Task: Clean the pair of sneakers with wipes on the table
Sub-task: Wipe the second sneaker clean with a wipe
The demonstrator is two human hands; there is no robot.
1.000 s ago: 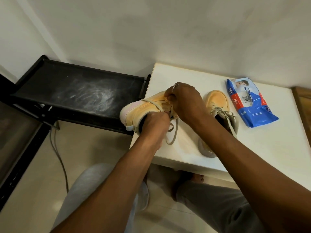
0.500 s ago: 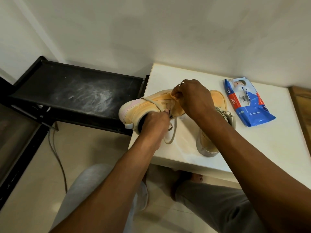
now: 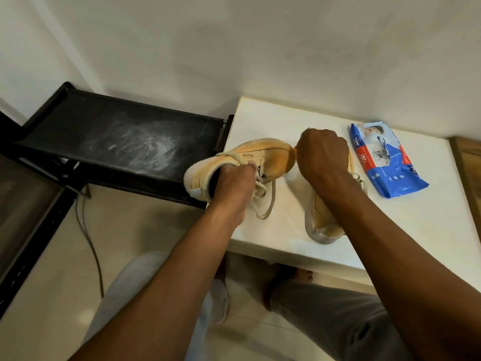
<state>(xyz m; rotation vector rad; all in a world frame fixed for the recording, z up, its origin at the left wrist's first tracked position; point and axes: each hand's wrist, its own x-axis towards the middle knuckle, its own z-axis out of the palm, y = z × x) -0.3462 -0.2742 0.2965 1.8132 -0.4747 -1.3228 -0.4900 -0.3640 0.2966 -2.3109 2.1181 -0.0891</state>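
Nearest, two bare forearms reach forward over knees in grey trousers (image 3: pixel 338 321). The left hand (image 3: pixel 234 186) bends down at the wrist and grips the first sneaker (image 3: pixel 250 157) at its opening, fingers curled over the collar by the laces (image 3: pixel 265 204), which hang loose. This sneaker is tilted at the left edge of the white table (image 3: pixel 390 230), its heel out past the edge. The right hand (image 3: pixel 322 157), knuckles up, is curled into a fist against the sneaker's toe; whether it pinches anything I cannot tell. Under the right forearm the second sneaker (image 3: pixel 322 222) stands on the table, heel near. Farther right lies a blue wipes pack (image 3: pixel 385 160). A black rack (image 3: pixel 117 142) stands left.
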